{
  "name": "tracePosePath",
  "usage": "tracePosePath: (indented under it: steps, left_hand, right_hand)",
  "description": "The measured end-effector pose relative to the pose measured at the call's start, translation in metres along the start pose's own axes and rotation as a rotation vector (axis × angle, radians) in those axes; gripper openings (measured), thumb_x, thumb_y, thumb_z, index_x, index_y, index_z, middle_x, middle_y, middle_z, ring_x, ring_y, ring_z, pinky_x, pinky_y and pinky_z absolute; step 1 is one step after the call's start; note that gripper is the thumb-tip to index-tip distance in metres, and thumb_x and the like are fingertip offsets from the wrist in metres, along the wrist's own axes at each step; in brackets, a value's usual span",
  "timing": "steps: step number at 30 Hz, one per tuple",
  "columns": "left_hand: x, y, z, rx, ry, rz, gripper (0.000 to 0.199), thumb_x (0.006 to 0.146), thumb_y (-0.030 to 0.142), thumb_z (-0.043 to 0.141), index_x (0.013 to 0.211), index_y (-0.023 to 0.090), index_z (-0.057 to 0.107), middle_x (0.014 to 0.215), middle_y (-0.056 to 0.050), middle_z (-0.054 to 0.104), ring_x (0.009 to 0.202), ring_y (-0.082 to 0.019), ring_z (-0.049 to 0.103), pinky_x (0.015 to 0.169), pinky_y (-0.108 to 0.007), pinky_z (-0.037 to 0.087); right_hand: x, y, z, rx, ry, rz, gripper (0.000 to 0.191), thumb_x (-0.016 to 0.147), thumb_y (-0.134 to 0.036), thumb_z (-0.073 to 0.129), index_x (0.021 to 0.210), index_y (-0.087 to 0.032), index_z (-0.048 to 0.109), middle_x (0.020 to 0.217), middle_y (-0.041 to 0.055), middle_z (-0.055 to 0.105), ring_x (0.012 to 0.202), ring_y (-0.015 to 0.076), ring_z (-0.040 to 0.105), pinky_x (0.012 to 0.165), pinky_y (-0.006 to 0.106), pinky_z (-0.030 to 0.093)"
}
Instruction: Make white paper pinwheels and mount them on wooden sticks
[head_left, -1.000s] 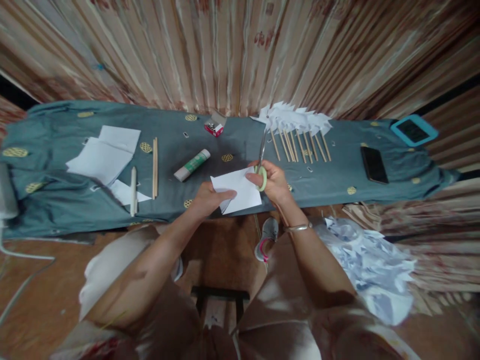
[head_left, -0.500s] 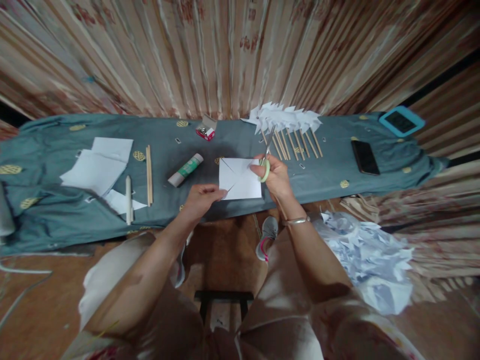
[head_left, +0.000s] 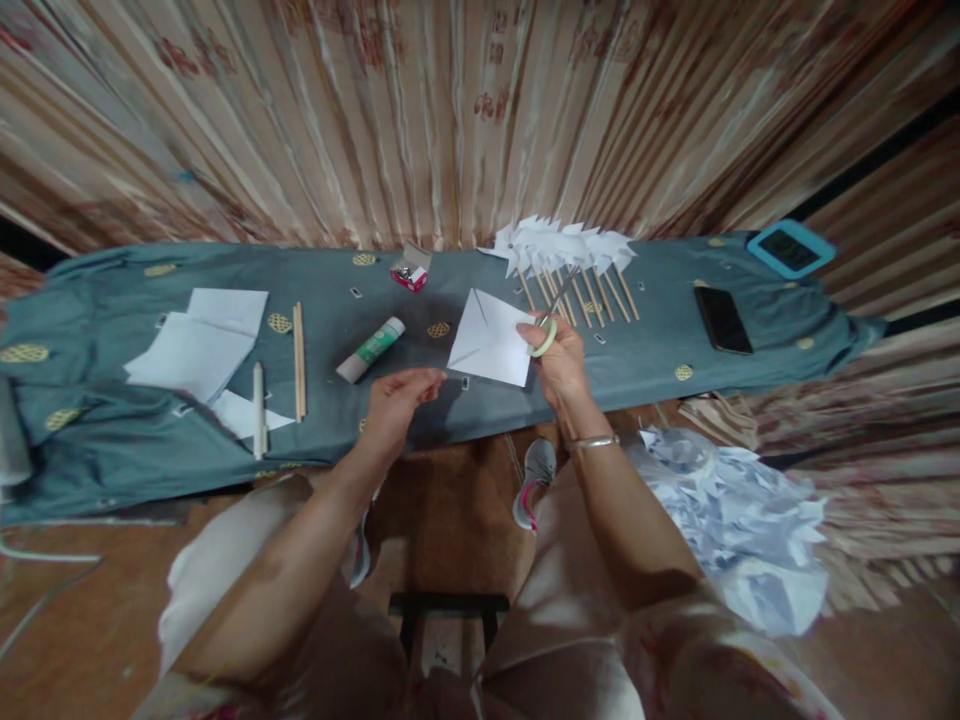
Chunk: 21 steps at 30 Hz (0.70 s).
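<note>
My right hand [head_left: 559, 360] holds scissors [head_left: 544, 338] with pale green handles, blades pointing up and away. Its thumb also presses on the right edge of a square white paper [head_left: 491, 340], which is tilted and has slits running in from its two left corners. My left hand [head_left: 401, 400] is beside the paper's lower left corner, fingertips pinched together; whether anything is between them I cannot make out. Beyond the scissors lie several white paper pinwheels [head_left: 562, 245] on wooden sticks [head_left: 592, 298]. A glue stick [head_left: 371, 350] rests left of the paper.
On the green cloth [head_left: 360, 285] lie a small open box of metal pins [head_left: 410, 276], two wooden sticks [head_left: 300, 360], a white pen-like tool [head_left: 259, 410] and white sheets [head_left: 199, 345]. At right are a phone [head_left: 722, 318] and a blue-framed device [head_left: 791, 248]. Paper scraps [head_left: 742, 520] are below.
The paper has turned clockwise and shifted a little right in my right hand. My left fingers have come off its lower left part. The scissors stay in my right hand.
</note>
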<state>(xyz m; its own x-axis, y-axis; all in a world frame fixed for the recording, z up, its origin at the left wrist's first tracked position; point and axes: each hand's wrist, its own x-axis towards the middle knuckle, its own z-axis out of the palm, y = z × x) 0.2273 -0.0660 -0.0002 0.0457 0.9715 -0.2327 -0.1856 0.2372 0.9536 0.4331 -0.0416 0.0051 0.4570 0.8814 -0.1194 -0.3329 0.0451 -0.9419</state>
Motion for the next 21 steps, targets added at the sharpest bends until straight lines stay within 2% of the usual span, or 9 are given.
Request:
tracePosePath:
  steps: [3,6,8,10,11,16,21]
  left_hand:
    - [-0.006,-0.007,0.011,-0.161,-0.018,-0.058,0.049,0.059,0.061,0.078,0.078,0.016,0.075,0.082,-0.008,0.074,0.081,-0.019,0.066,0.076,-0.030,0.051]
    - [-0.010,-0.017,0.020,-0.193,-0.082,-0.060,0.055,0.058,0.062,0.081,0.088,0.017,0.075,0.096,-0.009,0.075,0.094,-0.022,0.067,0.082,-0.031,0.052]
    - [-0.011,-0.022,0.025,-0.180,-0.106,-0.054,0.053,0.058,0.060,0.083,0.086,0.017,0.073,0.096,-0.008,0.075,0.099,-0.023,0.067,0.085,-0.031,0.053]
    - [-0.010,-0.024,0.029,-0.197,-0.078,-0.055,0.050,0.058,0.060,0.083,0.079,0.016,0.071,0.093,-0.009,0.075,0.100,-0.025,0.067,0.087,-0.033,0.054]
    - [-0.010,-0.024,0.030,-0.218,-0.054,-0.058,0.049,0.059,0.059,0.083,0.080,0.015,0.070,0.095,-0.009,0.075,0.101,-0.025,0.067,0.088,-0.034,0.054]
    - [-0.006,-0.009,0.033,-0.345,0.094,-0.090,0.041,0.080,0.041,0.073,0.113,0.018,0.064,0.122,-0.010,0.070,0.107,-0.024,0.067,0.085,-0.033,0.058]
    - [0.000,0.010,0.026,-0.392,0.124,-0.111,0.035,0.089,0.035,0.064,0.119,0.018,0.059,0.120,-0.011,0.071,0.100,-0.022,0.071,0.082,-0.034,0.060]
  right_hand:
    - [-0.002,0.005,0.006,0.076,0.003,0.040,0.037,0.047,-0.027,0.082,0.077,-0.021,0.062,0.060,-0.0094,0.059,0.055,0.0095,0.051,0.057,0.025,0.040]
    - [-0.007,0.009,0.014,0.125,-0.028,0.054,0.034,0.049,-0.025,0.082,0.075,-0.021,0.061,0.058,-0.0102,0.058,0.054,0.0085,0.050,0.057,0.024,0.041]
    - [-0.011,0.013,0.020,0.130,-0.048,0.063,0.033,0.049,-0.026,0.082,0.074,-0.021,0.060,0.059,-0.0106,0.058,0.055,0.0082,0.050,0.057,0.023,0.042]
    - [-0.015,0.017,0.026,0.114,-0.065,0.085,0.036,0.049,-0.029,0.083,0.074,-0.021,0.059,0.059,-0.0107,0.058,0.054,0.0081,0.050,0.055,0.023,0.040]
    - [-0.017,0.019,0.028,0.100,-0.070,0.098,0.038,0.048,-0.031,0.084,0.075,-0.021,0.060,0.059,-0.0106,0.058,0.054,0.0081,0.050,0.054,0.022,0.039]
    - [-0.024,0.022,0.035,0.032,-0.137,0.119,0.046,0.048,-0.042,0.087,0.078,-0.021,0.059,0.061,-0.0096,0.059,0.055,0.0075,0.051,0.053,0.021,0.041]
    - [-0.033,0.011,0.030,-0.129,-0.305,0.139,0.051,0.054,-0.060,0.082,0.078,-0.021,0.059,0.056,-0.0078,0.058,0.052,0.0082,0.052,0.049,0.020,0.039]
